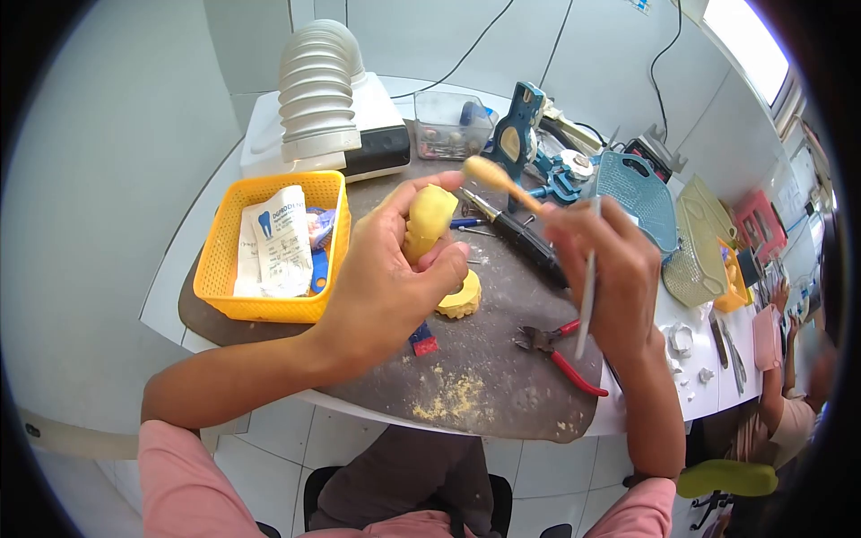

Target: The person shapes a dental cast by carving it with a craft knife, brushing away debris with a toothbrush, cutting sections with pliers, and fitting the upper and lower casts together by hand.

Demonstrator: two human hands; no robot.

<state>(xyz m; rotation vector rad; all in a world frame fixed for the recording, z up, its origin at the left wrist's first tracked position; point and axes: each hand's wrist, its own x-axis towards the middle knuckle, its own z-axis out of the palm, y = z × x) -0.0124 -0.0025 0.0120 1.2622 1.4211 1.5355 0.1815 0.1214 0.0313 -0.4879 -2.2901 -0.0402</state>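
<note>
My left hand is closed around a pale yellow dental cast, held upright above the work mat. My right hand grips a tool with a rounded wooden end, which points at the cast with a small gap between them; its kind is unclear. A slim grey metal tool also runs down from the right hand's fingers. Below the left hand, a second yellow cast lies on the mat, partly hidden by the thumb. Red-handled cutting pliers rest under the right hand.
A yellow basket with papers stands at left, before a white machine with a ribbed hose. A black handpiece, blue articulator and blue-grey basket sit behind. Yellow dust covers the mat's front. Another person sits at far right.
</note>
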